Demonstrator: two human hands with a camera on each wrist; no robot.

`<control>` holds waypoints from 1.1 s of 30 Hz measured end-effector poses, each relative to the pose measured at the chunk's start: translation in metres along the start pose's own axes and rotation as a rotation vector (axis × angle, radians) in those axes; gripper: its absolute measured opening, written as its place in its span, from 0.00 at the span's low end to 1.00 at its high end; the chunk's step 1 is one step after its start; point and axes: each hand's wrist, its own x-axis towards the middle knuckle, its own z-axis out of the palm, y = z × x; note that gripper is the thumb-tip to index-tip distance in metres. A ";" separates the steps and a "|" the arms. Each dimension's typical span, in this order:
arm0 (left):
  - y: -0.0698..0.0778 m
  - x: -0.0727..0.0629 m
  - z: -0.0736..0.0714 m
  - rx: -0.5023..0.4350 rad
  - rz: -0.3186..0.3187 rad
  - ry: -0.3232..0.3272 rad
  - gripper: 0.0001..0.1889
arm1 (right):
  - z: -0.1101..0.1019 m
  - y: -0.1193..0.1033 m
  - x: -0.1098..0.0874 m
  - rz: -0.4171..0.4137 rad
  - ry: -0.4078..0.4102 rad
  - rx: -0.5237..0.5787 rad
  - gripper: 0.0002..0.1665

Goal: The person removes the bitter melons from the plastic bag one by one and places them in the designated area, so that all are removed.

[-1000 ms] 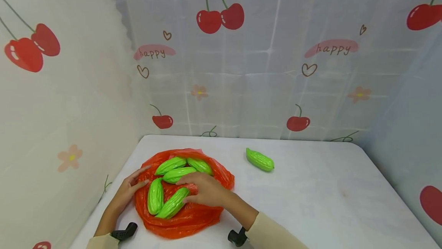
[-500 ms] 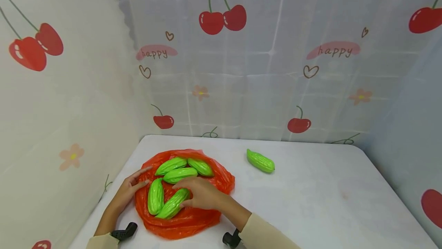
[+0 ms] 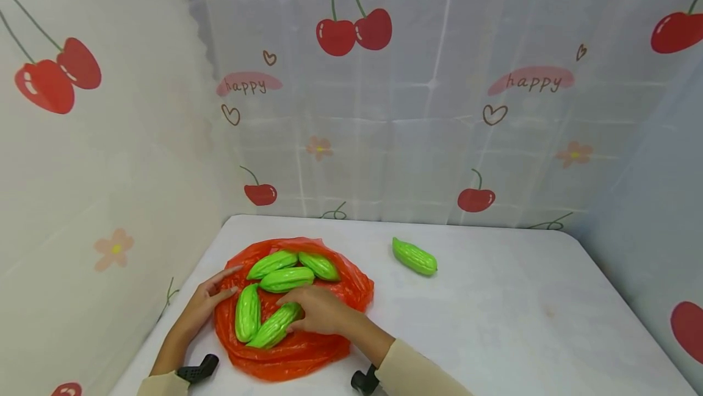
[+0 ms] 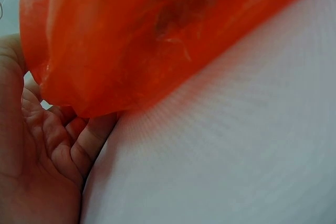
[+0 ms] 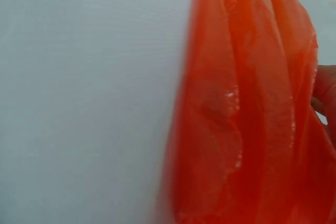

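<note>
A crinkled, orange-red thin plastic bag (image 3: 313,353) is spread wide on a white-covered table (image 3: 505,316); five gourds are contained in it. Its left rim is held by the left hand (image 3: 204,301), thumb laid over the edge, fingers bent round the plastic underneath, as shown in the left wrist view. A bright green, ridged, oblong gourd (image 3: 270,331), lying slantwise at the bag's near side, is pinched at its upper right end between thumb and fingers of the right hand (image 3: 320,310). In the right wrist view that hand is mostly hidden by the bag.

Beside the pinched one, a left gourd (image 3: 248,316) is laid lengthwise, lower ends close together. Farther back, a middle gourd (image 3: 287,279), an upper-left gourd (image 3: 271,264) and an upper-right gourd (image 3: 318,266) are grouped. A loose gourd (image 3: 414,256) is left on the table, right of the bag, well apart. Beige sleeves (image 3: 420,374) are worn. The table is backed by a pale, cherry-printed curtain (image 3: 395,127).
</note>
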 end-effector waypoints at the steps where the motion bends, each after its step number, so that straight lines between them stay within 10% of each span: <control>1: 0.000 0.000 0.000 -0.002 0.000 0.000 0.28 | 0.001 0.000 0.000 0.001 -0.002 -0.004 0.29; 33: 0.001 -0.001 0.000 0.028 -0.026 -0.007 0.27 | -0.004 0.000 -0.004 -0.006 -0.013 -0.033 0.30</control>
